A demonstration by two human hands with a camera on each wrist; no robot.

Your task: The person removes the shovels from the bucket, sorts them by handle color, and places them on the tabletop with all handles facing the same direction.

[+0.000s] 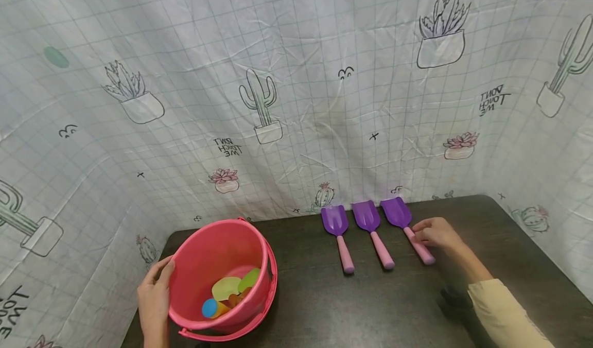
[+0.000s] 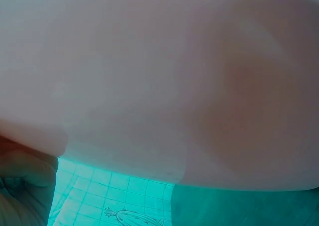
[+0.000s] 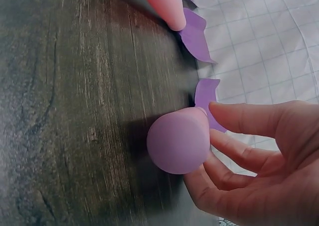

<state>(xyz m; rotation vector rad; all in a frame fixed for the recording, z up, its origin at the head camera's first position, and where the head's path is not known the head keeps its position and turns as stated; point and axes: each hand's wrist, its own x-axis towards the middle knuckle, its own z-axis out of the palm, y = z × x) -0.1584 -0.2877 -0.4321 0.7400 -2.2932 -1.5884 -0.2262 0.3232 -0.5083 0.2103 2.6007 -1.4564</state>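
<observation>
A pink toy bucket (image 1: 217,240) is tilted on the left of the dark table, its mouth facing me. My left hand (image 1: 155,296) grips its left rim; up close, the bucket wall (image 2: 124,86) fills most of the left wrist view. Three toy shovels with purple scoops and pink handles lie in a row: a left one (image 1: 345,255), a middle one (image 1: 382,253) and a right one (image 1: 423,253). My right hand (image 1: 437,235) holds the right shovel's handle (image 3: 177,144), thumb on one side and fingers curled along the other.
Inside the bucket are a blue-and-yellow piece (image 1: 210,308), light green pieces (image 1: 226,288) and something orange. The bucket's own handle (image 1: 259,319) hangs down its near side. A cactus-print curtain (image 1: 306,106) hangs behind the table (image 1: 319,312), close to the scoops.
</observation>
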